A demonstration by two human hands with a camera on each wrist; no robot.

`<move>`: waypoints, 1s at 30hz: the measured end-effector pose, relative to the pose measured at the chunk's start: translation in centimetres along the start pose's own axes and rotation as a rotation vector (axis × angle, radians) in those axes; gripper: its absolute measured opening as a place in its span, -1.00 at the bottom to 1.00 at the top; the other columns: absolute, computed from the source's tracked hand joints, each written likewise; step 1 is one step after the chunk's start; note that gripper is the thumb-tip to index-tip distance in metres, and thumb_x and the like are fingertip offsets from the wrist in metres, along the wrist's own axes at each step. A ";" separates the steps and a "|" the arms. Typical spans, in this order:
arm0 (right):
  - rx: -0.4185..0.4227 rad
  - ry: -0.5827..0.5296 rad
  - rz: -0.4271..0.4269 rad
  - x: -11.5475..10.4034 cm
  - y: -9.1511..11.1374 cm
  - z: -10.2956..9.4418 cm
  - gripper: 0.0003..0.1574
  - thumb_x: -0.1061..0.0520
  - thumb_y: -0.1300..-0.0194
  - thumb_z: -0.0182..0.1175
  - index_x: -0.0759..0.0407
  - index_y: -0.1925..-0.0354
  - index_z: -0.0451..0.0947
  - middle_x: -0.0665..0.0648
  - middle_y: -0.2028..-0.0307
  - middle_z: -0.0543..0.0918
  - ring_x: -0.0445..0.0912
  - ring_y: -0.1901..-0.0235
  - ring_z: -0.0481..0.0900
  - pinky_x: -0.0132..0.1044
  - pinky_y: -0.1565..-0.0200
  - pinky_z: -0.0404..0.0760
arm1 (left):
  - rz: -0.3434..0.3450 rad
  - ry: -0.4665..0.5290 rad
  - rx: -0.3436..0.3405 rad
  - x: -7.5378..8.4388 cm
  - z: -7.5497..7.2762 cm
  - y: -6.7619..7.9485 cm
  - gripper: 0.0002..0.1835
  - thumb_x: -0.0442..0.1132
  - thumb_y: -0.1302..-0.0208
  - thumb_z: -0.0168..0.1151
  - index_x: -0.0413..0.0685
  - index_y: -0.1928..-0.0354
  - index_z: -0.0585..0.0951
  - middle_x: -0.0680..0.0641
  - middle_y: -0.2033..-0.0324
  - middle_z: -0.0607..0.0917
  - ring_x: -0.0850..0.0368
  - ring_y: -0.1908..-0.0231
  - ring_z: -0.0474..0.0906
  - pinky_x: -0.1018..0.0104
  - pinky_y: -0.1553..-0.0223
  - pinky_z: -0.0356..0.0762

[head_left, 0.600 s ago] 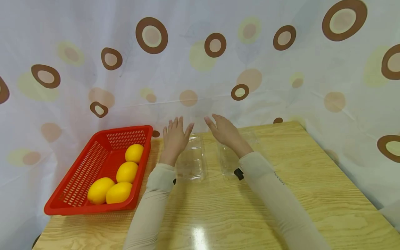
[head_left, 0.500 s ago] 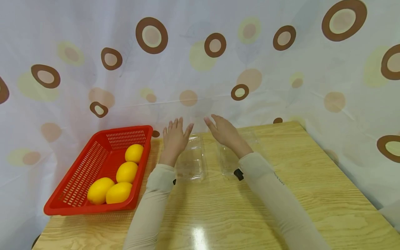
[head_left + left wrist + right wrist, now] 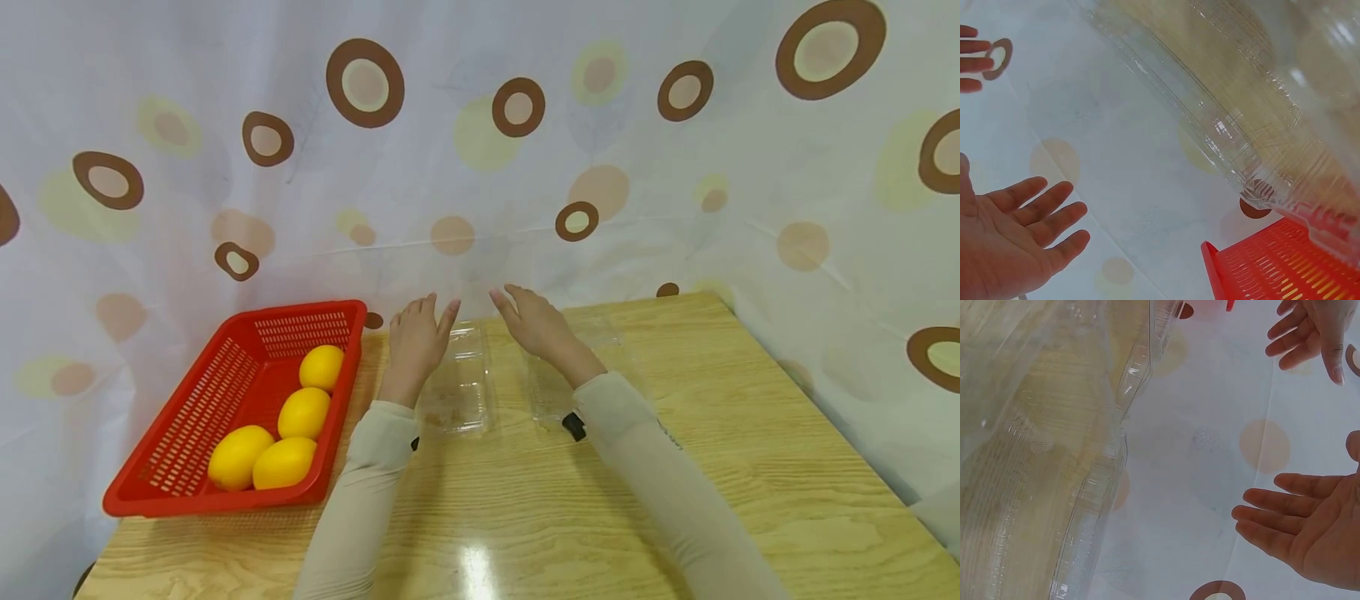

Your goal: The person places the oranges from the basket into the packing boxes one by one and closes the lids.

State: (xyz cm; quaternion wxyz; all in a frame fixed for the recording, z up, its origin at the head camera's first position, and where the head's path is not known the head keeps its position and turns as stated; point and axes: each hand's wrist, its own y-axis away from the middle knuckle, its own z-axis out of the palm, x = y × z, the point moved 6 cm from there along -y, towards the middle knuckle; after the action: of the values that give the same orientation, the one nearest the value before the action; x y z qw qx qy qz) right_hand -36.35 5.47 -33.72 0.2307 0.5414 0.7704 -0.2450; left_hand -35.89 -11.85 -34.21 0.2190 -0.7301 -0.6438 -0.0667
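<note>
Two clear plastic containers, the left container [image 3: 471, 379] and the right container [image 3: 547, 387], lie side by side toward the back of the worktop [image 3: 750, 433], a strip of wood showing between them. The left hand [image 3: 417, 343] is above the left container and the right hand [image 3: 542, 325] above the right; both hands' fingers are extended and hold nothing. To the left stands a red perforated basket [image 3: 202, 505] bearing four lemons [image 3: 304, 413] along its right side. Behind everything hangs a patterned curtain [image 3: 450, 167].

Risks, as judged: thin containers of this kind would probably slide if a low wrist or sleeve brushed them, and a hard squeeze could buckle their walls. The basket, near the worktop's left edge, could shift if bumped.

Hidden or uncertain: the hands and forearms cover part of each container, and both wrist views crop them. Transparent outlines fade into the wood grain (whether lids are attached cannot be told). The basket's support at its left side is concealed.
</note>
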 end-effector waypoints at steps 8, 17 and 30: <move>0.005 -0.011 -0.002 0.0 0.3 0.5 -0.07 -0.34 -0.49 -0.42 0.37 -0.42 0.09 0.35 -0.38 0.22 0.22 -0.38 0.14 0.06 -0.36 0.09 | 0.008 0.015 0.048 0.0 -0.2 0.3 -0.27 0.21 -0.48 -0.31 -0.27 -0.34 0.33 -0.29 -0.27 0.41 -0.18 -0.31 0.25 -0.06 -0.35 0.03; 0.001 -0.009 -0.021 -0.5 1.1 1.8 -0.15 -0.24 -0.53 -0.34 0.42 -0.38 0.13 0.39 -0.35 0.26 0.23 -0.34 0.21 0.05 -0.33 0.17 | -0.015 0.049 0.072 -0.4 -0.2 0.9 -0.30 0.20 -0.48 -0.28 -0.27 -0.30 0.37 -0.30 -0.23 0.45 -0.22 -0.27 0.29 -0.08 -0.31 0.10; -0.041 0.016 -0.052 -1.2 2.1 3.9 -0.28 -0.10 -0.52 -0.13 0.49 -0.30 0.25 0.42 -0.24 0.40 0.24 -0.25 0.36 0.05 -0.25 0.32 | -0.017 0.073 0.104 -0.7 -0.7 1.2 -0.31 0.17 -0.49 -0.27 -0.31 -0.27 0.39 -0.33 -0.18 0.48 -0.28 -0.19 0.35 -0.09 -0.28 0.15</move>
State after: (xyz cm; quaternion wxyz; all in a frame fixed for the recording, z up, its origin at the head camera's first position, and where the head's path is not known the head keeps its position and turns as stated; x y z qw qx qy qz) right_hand -33.68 2.78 -36.22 0.2292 0.5182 0.7909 -0.2310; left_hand -34.72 -12.91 -34.14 0.2796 -0.7093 -0.6442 -0.0615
